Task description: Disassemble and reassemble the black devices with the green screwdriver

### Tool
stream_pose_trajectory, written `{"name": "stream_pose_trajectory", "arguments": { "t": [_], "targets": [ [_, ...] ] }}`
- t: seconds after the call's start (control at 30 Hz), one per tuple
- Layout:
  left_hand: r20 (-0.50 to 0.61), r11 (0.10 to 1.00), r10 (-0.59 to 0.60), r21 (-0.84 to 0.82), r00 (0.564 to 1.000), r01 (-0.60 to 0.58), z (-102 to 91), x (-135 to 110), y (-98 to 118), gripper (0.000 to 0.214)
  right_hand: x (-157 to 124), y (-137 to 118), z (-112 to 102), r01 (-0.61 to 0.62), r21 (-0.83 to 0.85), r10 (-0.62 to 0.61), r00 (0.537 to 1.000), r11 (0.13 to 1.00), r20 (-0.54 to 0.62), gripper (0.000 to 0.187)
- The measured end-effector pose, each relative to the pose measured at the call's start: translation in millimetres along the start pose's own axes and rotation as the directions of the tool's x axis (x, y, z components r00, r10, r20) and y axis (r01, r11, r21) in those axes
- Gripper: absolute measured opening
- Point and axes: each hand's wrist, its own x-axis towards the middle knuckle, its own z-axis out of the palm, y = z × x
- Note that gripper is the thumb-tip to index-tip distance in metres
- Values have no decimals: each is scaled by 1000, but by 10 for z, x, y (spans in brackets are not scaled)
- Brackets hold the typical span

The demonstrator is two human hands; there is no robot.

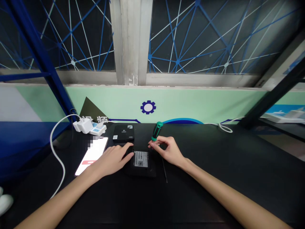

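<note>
A flat black box (143,172) lies on the black tabletop (214,184), somewhat left of its middle and set in from the far edge. The box is squarish and dark enough that its outline nearly melts into the tabletop. Its most visible feature is a pale label (141,159), covered in small print, with a square code in its near part; the print is too small to read.

The right hand (169,151) grips a screwdriver (157,131) between thumb and fingers, low on the handle. That handle is green with black panels and a rounded green top, and it stands nearly upright, leaning slightly right at the top, over the far right corner of the box. The fingers hide the tip, so whether it touches cannot be told. The left hand (114,159) is open, thumb and forefinger reaching to the left edge of the box.

A thin dark rod (165,170) lies just right of the box, slanting toward the tabletop's near edge. By the far edge sits a second box (124,133), black with rounded corners; left of it lies a phone (95,149), screen lit.
</note>
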Motion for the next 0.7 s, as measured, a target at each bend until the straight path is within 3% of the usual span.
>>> {"name": "stream_pose_trajectory", "arguments": {
  "t": [0.3, 0.7],
  "targets": [
    [3, 1000, 6, 1, 1000, -6, -9, 0, 1, 50, -1, 49, 29, -39, -2, 39, 998, 999, -46, 29],
    [-14, 1000, 18, 9, 1000, -18, -11, -6, -11, 49, -3, 45, 7, -33, 55, 33, 999, 998, 10, 27]
  ]
}}
